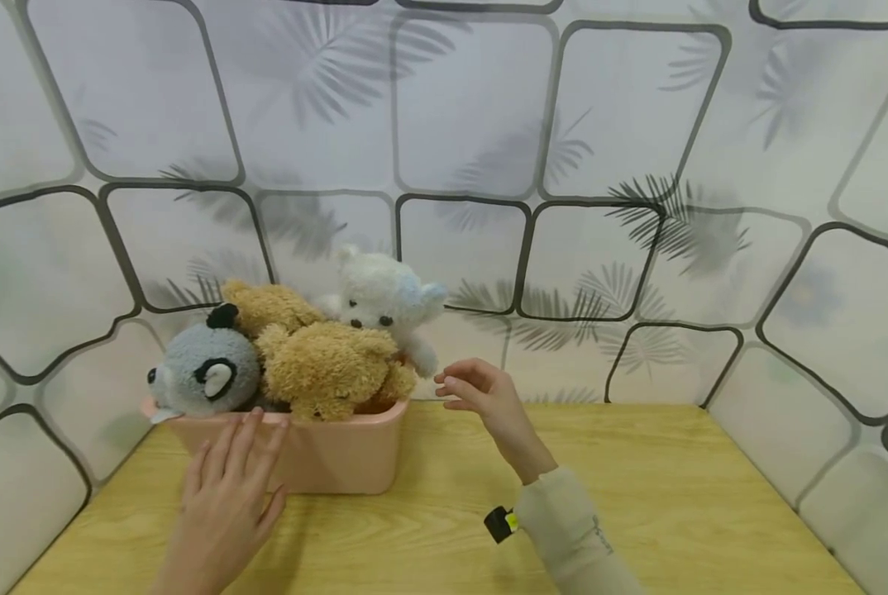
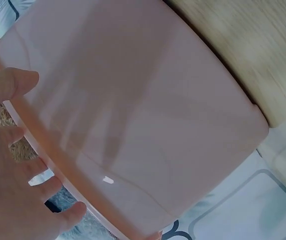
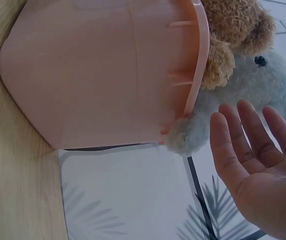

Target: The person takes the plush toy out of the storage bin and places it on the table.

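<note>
A pink plastic bin (image 1: 340,459) stands on the wooden table, heaped with plush toys. At its left end lies a grey plush toy (image 1: 209,368) with black eye patches. Curly brown plush toys (image 1: 325,368) fill the middle, and a white teddy bear (image 1: 377,289) with a bluish ear sits at the back right. My left hand (image 1: 224,496) is at the bin's front rim with fingers extended; whether they touch it I cannot tell. To the right of the white bear, my right hand (image 1: 492,409) hovers with loosely bent fingers, apart from the bear (image 3: 268,82) and holding nothing.
The wooden table (image 1: 637,479) extends to the right of the bin. Patterned wall covering (image 1: 466,256) with rounded outlines and leaf prints rises behind and on both sides. A small black device (image 1: 499,523) is on the underside of the right sleeve (image 1: 563,516).
</note>
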`<action>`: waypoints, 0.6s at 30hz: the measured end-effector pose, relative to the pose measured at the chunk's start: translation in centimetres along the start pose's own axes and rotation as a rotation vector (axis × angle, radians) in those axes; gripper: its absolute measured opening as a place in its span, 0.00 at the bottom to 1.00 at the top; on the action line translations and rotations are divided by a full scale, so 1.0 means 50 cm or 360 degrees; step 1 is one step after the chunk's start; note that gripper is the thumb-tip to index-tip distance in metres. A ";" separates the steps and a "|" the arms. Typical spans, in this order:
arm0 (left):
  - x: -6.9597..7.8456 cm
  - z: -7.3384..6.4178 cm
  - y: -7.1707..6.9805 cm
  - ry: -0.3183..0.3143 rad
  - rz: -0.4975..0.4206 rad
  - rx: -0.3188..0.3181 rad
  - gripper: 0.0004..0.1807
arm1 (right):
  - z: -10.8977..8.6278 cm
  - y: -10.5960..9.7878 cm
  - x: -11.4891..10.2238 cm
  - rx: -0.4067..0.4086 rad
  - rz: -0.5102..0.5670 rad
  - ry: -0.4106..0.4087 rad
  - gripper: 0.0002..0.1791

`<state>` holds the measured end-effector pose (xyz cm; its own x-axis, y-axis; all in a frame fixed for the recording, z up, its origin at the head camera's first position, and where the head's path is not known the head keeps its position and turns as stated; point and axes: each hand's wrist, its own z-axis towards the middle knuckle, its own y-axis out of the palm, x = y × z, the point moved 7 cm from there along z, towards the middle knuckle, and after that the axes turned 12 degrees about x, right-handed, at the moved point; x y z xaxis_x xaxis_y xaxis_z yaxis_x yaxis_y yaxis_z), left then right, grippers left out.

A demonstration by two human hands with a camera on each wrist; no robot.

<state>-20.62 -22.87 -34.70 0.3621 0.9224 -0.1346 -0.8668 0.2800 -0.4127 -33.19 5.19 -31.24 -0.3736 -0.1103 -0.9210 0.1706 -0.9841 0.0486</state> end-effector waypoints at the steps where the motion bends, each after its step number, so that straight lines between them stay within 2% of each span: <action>1: 0.000 0.000 0.001 -0.0002 0.0002 0.0003 0.39 | 0.001 0.004 -0.002 -0.0007 0.0000 -0.0003 0.17; 11: 0.001 -0.002 0.001 -0.0039 0.0025 -0.0013 0.40 | 0.023 0.044 -0.016 -0.0037 0.0013 -0.0005 0.15; 18: 0.004 -0.001 0.006 -0.0054 0.0046 -0.0050 0.41 | 0.030 0.055 -0.022 -0.0052 -0.0014 -0.0005 0.17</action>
<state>-20.81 -22.61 -34.88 0.3250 0.9385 -0.1164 -0.8653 0.2455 -0.4371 -33.70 2.40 -29.52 -0.3779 -0.1023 -0.9202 0.1972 -0.9800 0.0280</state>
